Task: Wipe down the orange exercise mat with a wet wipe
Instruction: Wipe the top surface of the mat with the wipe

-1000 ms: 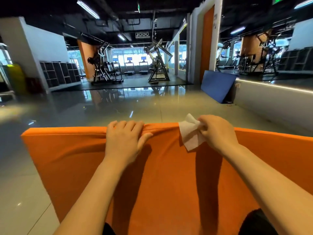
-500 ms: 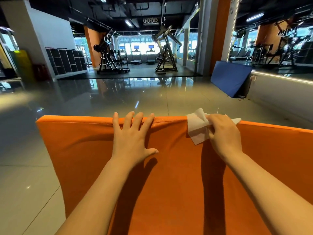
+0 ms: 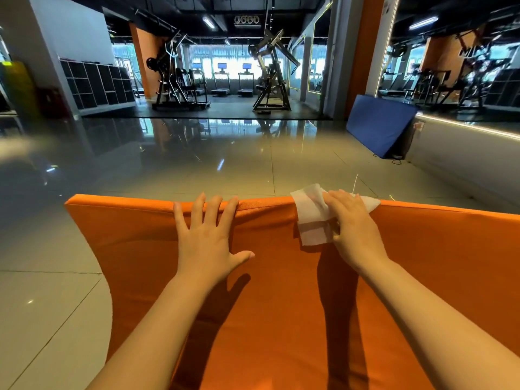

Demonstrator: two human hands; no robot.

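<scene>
The orange exercise mat [image 3: 281, 319] stands on edge in front of me, its top edge running across the view. My left hand [image 3: 209, 240] lies flat on its near face with fingers spread and fingertips at the top edge. A white wet wipe [image 3: 311, 218] is draped over the top edge to the right. My right hand [image 3: 353, 229] presses it against the mat with fingers laid straight over it.
Glossy grey floor tiles [image 3: 197, 164] stretch ahead. A blue mat [image 3: 378, 128] leans on the right wall under a mirror. Weight machines [image 3: 270, 74] and treadmills stand far back, with dark cubby shelves [image 3: 98, 83] at the left.
My left hand went from gripping the top edge to lying flat with spread fingers. My right hand flattened over the wipe, which spread out across the edge.
</scene>
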